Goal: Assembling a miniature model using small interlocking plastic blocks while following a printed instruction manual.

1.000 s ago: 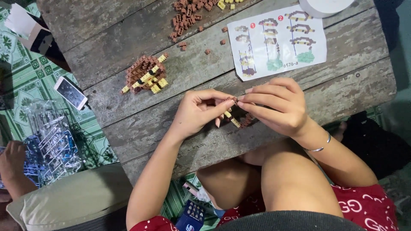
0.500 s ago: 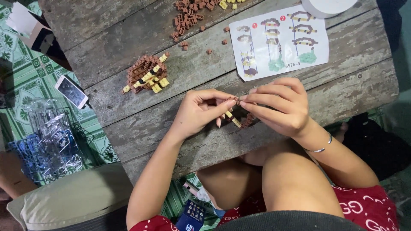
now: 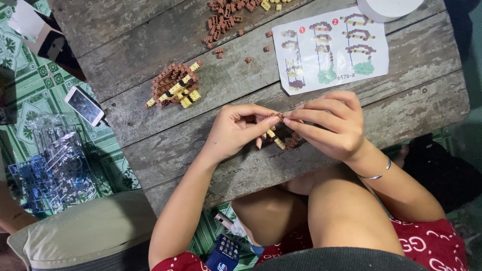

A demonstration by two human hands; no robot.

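Note:
My left hand (image 3: 236, 131) and my right hand (image 3: 329, 125) meet over the wooden table (image 3: 150, 55). Both pinch a small brown and yellow brick piece (image 3: 277, 135) between their fingertips. The piece is partly hidden by my fingers. To the upper left lies a larger built part of brown and yellow bricks (image 3: 174, 85). A white instruction sheet (image 3: 331, 47) with coloured pictures lies just beyond my right hand. Loose brown bricks (image 3: 226, 15) are heaped at the table's far edge.
A phone (image 3: 84, 105) lies on the green patterned mat at the left, beside clear plastic packaging (image 3: 55, 165). A white round container (image 3: 389, 7) sits at the top right. A grey cushion (image 3: 85, 236) is at the lower left. Another person's arm (image 3: 10, 211) shows at the left edge.
My hands stay together on the small brick piece, with only slight finger movement. The other person's hand at the left has drawn back toward the frame's edge.

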